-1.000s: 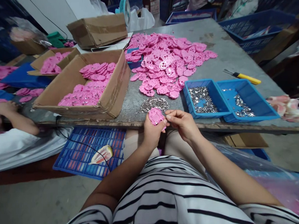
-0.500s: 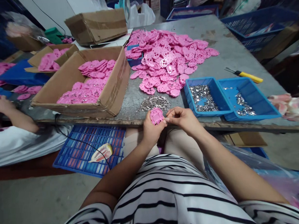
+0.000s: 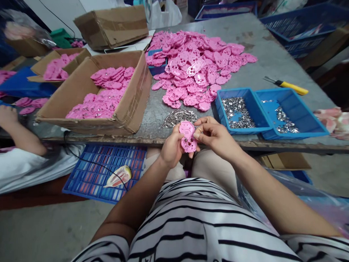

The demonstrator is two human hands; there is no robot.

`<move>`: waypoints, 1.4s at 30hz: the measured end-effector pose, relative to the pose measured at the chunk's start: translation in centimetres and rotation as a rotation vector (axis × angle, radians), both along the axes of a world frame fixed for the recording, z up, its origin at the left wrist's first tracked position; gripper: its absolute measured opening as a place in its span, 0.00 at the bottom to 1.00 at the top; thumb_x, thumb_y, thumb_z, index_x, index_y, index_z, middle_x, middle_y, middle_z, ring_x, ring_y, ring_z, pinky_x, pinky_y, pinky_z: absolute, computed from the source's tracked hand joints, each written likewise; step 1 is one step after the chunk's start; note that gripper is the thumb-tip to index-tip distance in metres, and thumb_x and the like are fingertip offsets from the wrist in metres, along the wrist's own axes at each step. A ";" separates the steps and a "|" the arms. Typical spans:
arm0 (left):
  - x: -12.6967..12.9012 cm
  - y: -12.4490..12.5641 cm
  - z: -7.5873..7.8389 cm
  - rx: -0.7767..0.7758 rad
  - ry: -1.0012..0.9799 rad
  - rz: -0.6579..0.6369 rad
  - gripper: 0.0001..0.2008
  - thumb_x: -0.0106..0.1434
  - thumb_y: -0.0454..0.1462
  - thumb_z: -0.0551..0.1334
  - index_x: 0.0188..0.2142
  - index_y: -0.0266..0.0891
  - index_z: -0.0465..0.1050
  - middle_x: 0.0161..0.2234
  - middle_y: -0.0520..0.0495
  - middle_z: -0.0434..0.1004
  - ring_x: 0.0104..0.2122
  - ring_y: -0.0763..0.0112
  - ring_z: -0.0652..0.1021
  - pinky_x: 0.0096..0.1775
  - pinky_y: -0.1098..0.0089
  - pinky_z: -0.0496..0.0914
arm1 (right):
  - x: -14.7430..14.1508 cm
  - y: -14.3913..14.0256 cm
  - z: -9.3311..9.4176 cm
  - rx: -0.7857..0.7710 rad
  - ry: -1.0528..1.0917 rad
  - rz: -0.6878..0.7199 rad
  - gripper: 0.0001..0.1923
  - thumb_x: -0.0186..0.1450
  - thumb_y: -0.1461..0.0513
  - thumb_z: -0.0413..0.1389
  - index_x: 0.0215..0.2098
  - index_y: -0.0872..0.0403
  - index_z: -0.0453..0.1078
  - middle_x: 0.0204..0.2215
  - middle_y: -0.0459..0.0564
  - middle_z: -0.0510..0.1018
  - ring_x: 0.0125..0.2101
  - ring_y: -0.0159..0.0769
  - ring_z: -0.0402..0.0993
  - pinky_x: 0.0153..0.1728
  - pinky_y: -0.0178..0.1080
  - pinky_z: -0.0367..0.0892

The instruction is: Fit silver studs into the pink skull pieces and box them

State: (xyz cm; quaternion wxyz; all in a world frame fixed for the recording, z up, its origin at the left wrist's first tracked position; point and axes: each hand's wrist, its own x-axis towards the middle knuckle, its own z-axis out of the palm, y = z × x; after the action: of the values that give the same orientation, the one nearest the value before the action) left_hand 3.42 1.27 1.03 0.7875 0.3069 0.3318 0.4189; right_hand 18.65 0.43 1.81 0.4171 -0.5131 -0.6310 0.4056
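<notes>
A pink plastic part [image 3: 187,131] with a rounded outline and small holes is held over the table's front edge. My left hand [image 3: 171,149] is closed around its left side, thumb on the face. At its right edge, the thumb and fingertips of my right hand [image 3: 216,138] are pinched together; what lies between them is too small to make out. Just beyond the hands lies a heap of small shiny metal pieces [image 3: 178,118]. A large pile of similar pink parts [image 3: 195,65] spreads behind that heap.
Two blue trays [image 3: 314,130] with metal pieces stand right, near a yellow-handled tool [image 3: 294,87]. On the left, a cardboard box [image 3: 125,127] holds pink parts. Another person's hand [image 3: 5,116] is at far left. A blue crate [image 3: 79,184] sits below the table edge.
The pink part has been turned and opened to view, showing more of its length and holes. My left fingers have loosened along its side, and my right hand has shifted slightly up its edge.
</notes>
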 end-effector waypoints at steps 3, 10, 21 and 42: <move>0.3 0.0 0.2 -0.028 -0.011 0.055 0.27 0.52 0.35 0.55 0.53 0.41 0.62 0.40 0.45 0.75 0.36 0.63 0.79 0.30 0.68 0.75 | -0.3 -0.5 -0.1 -0.002 -0.006 -0.024 0.09 0.59 0.61 0.59 0.21 0.54 0.71 0.42 0.52 0.70 0.48 0.42 0.66 0.50 0.46 0.64; 0.7 -0.1 0.5 -0.060 -0.029 0.102 0.27 0.53 0.32 0.54 0.54 0.40 0.63 0.39 0.47 0.76 0.36 0.66 0.77 0.33 0.70 0.75 | -0.7 -0.9 -0.4 -0.043 0.007 -0.057 0.08 0.58 0.61 0.59 0.22 0.54 0.70 0.48 0.54 0.69 0.48 0.44 0.68 0.45 0.45 0.68; 0.6 0.1 -0.3 -0.064 -0.046 0.068 0.24 0.54 0.32 0.53 0.53 0.39 0.63 0.38 0.46 0.74 0.31 0.67 0.77 0.26 0.72 0.73 | -0.4 -0.6 -0.6 -0.026 -0.020 -0.049 0.09 0.59 0.62 0.58 0.21 0.54 0.69 0.45 0.54 0.69 0.50 0.44 0.68 0.52 0.49 0.65; 1.0 0.2 -0.7 -0.060 0.016 0.078 0.20 0.51 0.32 0.54 0.46 0.40 0.65 0.31 0.50 0.70 0.29 0.70 0.74 0.23 0.75 0.69 | 0.0 -0.1 -1.1 0.122 -0.291 0.005 0.09 0.60 0.65 0.56 0.22 0.53 0.65 0.35 0.51 0.70 0.41 0.40 0.68 0.44 0.43 0.66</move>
State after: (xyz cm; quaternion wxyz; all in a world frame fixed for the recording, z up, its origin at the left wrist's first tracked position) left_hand 4.39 1.52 0.38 0.7768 0.2734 0.3622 0.4365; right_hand 18.62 0.32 0.73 0.3507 -0.5385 -0.7097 0.2887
